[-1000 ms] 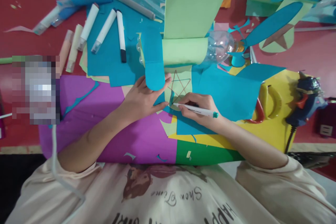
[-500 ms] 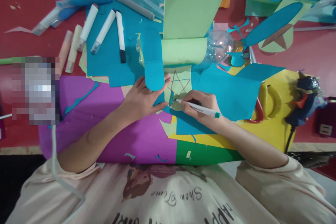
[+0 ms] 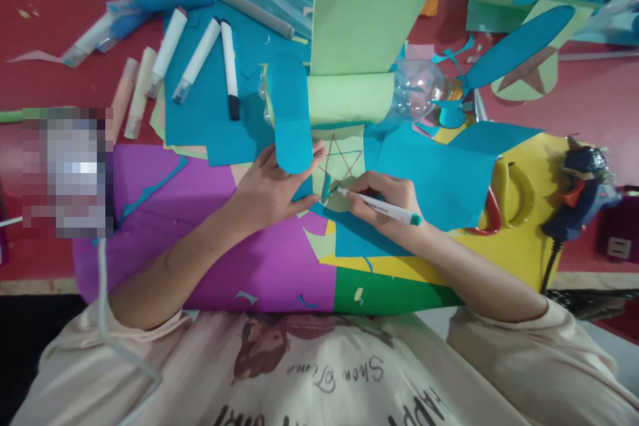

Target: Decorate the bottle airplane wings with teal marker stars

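Observation:
My right hand (image 3: 387, 203) is closed around a white marker with a green end (image 3: 392, 208). Its tip meets a pale green piece of paper (image 3: 344, 141) that bears a star outline. Teal colour fills part of the star's lower left point. My left hand (image 3: 272, 190) lies with fingers spread, fingertips at the paper's left edge. A blue rounded paper strip (image 3: 292, 136) overlaps some of those fingers. Just beyond stands a clear plastic bottle (image 3: 417, 90) wrapped in pale green paper, with a tall pale green sheet (image 3: 367, 6) behind it.
Several markers (image 3: 197, 60) lie on blue paper at the left. Scissors with red and yellow handles (image 3: 516, 193) and a dark blue glue gun (image 3: 582, 190) are at the right. A blue paper blade (image 3: 522, 46) extends from the bottle cap. Paper scraps (image 3: 359, 294) lie near my body.
The marker and my right hand have shifted very slightly to the right. My left hand stays in place.

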`<act>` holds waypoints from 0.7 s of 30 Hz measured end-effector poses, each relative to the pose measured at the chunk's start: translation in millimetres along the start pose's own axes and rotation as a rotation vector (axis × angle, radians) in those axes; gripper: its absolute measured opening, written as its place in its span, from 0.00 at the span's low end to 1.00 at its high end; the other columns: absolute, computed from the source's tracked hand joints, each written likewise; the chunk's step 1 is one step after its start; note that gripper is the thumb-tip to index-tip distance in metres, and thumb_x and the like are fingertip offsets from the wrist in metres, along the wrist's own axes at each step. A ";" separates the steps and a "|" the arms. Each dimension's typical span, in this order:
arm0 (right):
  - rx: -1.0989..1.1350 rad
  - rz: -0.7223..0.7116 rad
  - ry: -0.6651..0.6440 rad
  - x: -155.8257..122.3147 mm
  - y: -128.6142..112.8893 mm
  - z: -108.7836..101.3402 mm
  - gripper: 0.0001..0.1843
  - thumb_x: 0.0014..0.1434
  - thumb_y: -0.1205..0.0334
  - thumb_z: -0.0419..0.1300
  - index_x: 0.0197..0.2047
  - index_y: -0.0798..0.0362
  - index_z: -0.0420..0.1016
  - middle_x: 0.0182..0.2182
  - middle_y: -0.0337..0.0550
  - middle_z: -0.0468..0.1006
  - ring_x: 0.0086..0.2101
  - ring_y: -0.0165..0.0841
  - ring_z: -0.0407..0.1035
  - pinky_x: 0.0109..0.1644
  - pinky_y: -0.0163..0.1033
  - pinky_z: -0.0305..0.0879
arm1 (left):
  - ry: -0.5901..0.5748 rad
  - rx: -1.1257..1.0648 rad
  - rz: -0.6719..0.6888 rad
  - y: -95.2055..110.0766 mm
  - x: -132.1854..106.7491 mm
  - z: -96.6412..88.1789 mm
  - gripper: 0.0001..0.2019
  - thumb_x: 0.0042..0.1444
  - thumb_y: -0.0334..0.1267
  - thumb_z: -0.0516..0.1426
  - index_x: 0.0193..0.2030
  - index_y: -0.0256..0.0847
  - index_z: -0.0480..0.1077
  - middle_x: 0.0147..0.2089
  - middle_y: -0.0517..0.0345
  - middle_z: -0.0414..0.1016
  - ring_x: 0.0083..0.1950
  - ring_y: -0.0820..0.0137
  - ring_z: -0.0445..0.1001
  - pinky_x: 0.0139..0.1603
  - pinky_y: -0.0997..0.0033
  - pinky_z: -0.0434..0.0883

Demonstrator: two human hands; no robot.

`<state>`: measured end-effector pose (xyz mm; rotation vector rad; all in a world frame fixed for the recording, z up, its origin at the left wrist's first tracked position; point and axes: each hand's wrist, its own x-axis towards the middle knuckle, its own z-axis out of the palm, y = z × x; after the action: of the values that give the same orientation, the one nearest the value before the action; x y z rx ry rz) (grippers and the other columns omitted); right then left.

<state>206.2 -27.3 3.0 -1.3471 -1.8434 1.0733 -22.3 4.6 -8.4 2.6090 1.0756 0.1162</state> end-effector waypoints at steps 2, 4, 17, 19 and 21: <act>0.010 -0.038 -0.049 -0.5 -1.4 0.8 0.14 0.61 0.54 0.58 0.27 0.52 0.69 0.22 0.40 0.76 0.22 0.25 0.65 0.24 0.31 0.58 | -0.008 0.006 -0.005 0.3 0.3 -0.5 0.31 0.69 0.49 0.48 0.73 0.34 0.51 0.72 0.42 0.57 0.73 0.49 0.57 0.71 0.47 0.56; 0.024 -0.085 -0.077 -0.7 -2.4 1.0 0.13 0.62 0.55 0.57 0.27 0.52 0.70 0.24 0.41 0.77 0.23 0.26 0.67 0.25 0.31 0.59 | -0.019 0.009 -0.011 0.6 0.6 -1.1 0.32 0.69 0.50 0.48 0.73 0.35 0.51 0.73 0.42 0.57 0.73 0.49 0.56 0.71 0.47 0.56; 0.025 -0.002 -0.003 1.2 -0.9 -0.4 0.15 0.60 0.52 0.59 0.26 0.52 0.68 0.21 0.38 0.74 0.20 0.25 0.63 0.22 0.31 0.56 | -0.011 -0.005 -0.008 0.0 -0.4 -1.3 0.31 0.69 0.50 0.48 0.74 0.35 0.50 0.73 0.42 0.57 0.73 0.49 0.56 0.71 0.47 0.56; 0.026 -0.007 0.013 1.3 -0.9 -0.3 0.14 0.60 0.54 0.59 0.26 0.52 0.68 0.21 0.38 0.74 0.20 0.25 0.64 0.23 0.31 0.57 | -0.009 -0.001 -0.002 0.0 -0.4 -1.4 0.31 0.69 0.49 0.48 0.73 0.35 0.51 0.73 0.42 0.57 0.73 0.50 0.56 0.71 0.47 0.56; 0.017 0.017 0.031 1.8 -0.6 -0.8 0.14 0.60 0.54 0.59 0.26 0.51 0.67 0.20 0.38 0.74 0.20 0.26 0.64 0.23 0.32 0.58 | -0.012 -0.004 -0.002 0.1 -0.2 -1.5 0.31 0.69 0.49 0.48 0.73 0.35 0.51 0.73 0.42 0.57 0.73 0.50 0.56 0.71 0.47 0.56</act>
<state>206.1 -25.5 3.9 -1.3647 -1.7999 1.0689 -22.7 4.7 -6.9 2.6017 1.0730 0.1026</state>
